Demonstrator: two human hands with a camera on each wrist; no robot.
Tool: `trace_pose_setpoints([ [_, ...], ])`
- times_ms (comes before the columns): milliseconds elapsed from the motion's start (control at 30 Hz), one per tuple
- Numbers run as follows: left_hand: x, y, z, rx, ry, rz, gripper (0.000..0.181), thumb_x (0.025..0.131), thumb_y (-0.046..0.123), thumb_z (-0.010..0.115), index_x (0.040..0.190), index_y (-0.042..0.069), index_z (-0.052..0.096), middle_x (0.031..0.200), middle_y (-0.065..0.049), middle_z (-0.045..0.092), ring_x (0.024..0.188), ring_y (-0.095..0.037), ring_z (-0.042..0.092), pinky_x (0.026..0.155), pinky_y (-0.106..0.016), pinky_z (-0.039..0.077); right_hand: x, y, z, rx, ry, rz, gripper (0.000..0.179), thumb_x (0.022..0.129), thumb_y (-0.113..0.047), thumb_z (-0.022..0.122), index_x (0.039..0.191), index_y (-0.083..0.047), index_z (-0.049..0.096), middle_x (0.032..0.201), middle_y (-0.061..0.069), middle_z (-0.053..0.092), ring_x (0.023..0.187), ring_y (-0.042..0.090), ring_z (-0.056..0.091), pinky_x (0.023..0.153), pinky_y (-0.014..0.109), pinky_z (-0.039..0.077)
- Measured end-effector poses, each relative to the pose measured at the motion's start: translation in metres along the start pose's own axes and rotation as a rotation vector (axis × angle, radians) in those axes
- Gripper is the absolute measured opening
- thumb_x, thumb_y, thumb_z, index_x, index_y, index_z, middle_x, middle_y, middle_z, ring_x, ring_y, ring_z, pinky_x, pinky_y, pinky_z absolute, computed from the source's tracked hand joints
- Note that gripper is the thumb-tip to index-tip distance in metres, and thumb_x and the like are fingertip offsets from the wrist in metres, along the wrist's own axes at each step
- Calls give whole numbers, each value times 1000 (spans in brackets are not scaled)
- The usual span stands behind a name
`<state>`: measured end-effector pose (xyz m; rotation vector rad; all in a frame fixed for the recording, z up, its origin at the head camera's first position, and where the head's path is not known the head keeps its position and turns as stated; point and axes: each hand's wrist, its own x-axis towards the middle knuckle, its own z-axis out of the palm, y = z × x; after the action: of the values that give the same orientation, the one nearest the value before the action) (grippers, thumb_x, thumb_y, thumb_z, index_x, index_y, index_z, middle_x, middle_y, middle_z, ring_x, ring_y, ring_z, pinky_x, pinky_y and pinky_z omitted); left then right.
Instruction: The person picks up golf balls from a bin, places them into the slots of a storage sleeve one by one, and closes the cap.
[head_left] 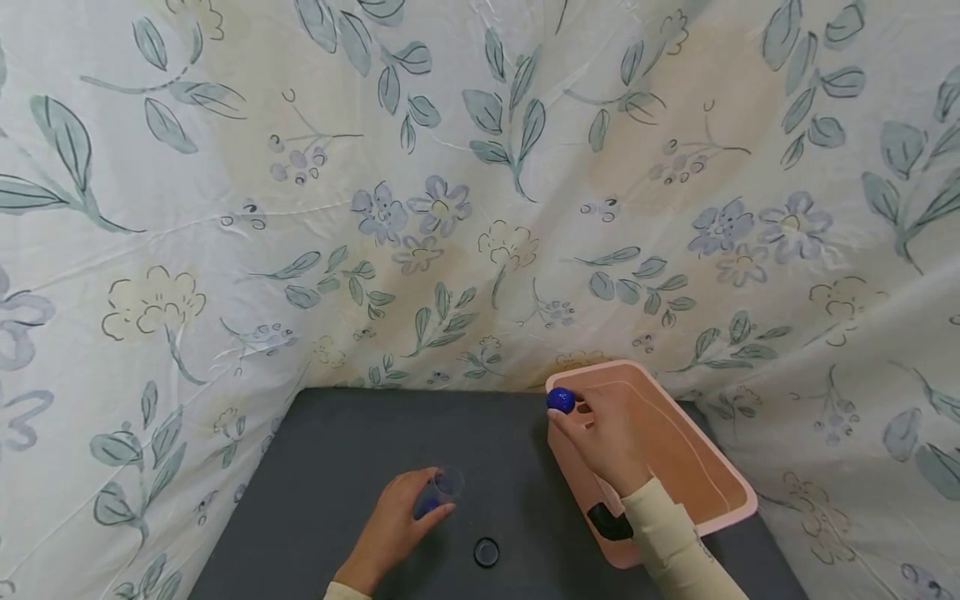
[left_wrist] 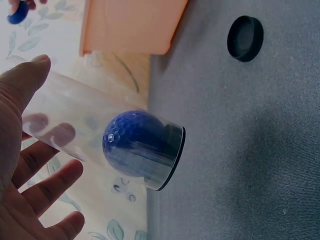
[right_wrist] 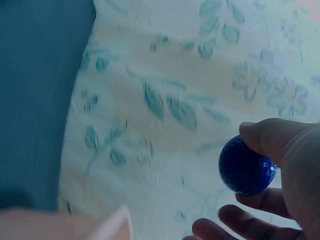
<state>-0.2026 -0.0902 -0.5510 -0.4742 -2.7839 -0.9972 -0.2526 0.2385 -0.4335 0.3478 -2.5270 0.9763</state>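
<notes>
My left hand (head_left: 401,512) grips a clear plastic tube (left_wrist: 90,115) near its open top, thumb on one side and fingers on the other. Inside the tube, a blue golf ball (left_wrist: 137,142) sits at the dark-rimmed bottom end. The tube tilts in the left wrist view. Between thumb and fingertips my right hand (head_left: 603,433) pinches a second blue golf ball (right_wrist: 247,165), held above the near-left rim of a pink bin (head_left: 720,450). A round black cap (head_left: 486,552) lies on the grey table (head_left: 345,450), to the right of my left hand.
The pink bin stands on the right part of the table, its inside mostly hidden by my right arm. A floral curtain (head_left: 465,275) hangs behind the table and along both sides. A dark band (head_left: 609,521) shows at my right wrist.
</notes>
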Motion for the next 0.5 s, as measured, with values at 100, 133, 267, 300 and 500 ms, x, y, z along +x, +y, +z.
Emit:
trace_pose_setpoints([
  [100, -1, 2, 0, -6, 17, 10, 50, 94, 53, 73, 131, 19, 67, 127, 1, 72, 121, -23, 65, 105, -55, 51, -8, -11, 15, 33, -20, 35, 43, 91, -34, 82, 127, -13, 72, 114, 5, 74, 96, 20, 70, 81, 41, 64],
  [133, -1, 2, 0, -7, 23, 15, 50, 93, 53, 73, 130, 19, 68, 126, 1, 72, 120, -23, 65, 105, -55, 52, -10, -15, 20, 39, -27, 47, 45, 91, -37, 81, 128, -13, 71, 114, 5, 73, 94, 19, 70, 79, 38, 64],
  [267, -1, 3, 2, -1, 32, 30, 51, 94, 54, 72, 129, 18, 68, 124, 0, 73, 118, -23, 66, 102, -54, 53, -17, -27, 38, 65, -43, 50, 43, 89, -37, 83, 124, -13, 73, 104, 2, 72, 83, 15, 64, 70, 27, 59],
  [300, -1, 4, 2, 5, 29, 31, 51, 94, 55, 71, 129, 18, 68, 124, 0, 73, 117, -22, 67, 101, -53, 54, -19, -29, 41, 72, -43, 46, 43, 89, -36, 84, 123, -13, 74, 103, 2, 71, 83, 14, 63, 69, 26, 59],
  [500, -2, 8, 4, 9, 24, 20, 51, 94, 54, 71, 129, 17, 68, 124, -1, 73, 117, -23, 66, 102, -53, 54, -32, -43, 57, 129, -79, 56, 42, 89, -42, 82, 121, -16, 74, 106, -1, 70, 89, 9, 68, 72, 25, 63],
])
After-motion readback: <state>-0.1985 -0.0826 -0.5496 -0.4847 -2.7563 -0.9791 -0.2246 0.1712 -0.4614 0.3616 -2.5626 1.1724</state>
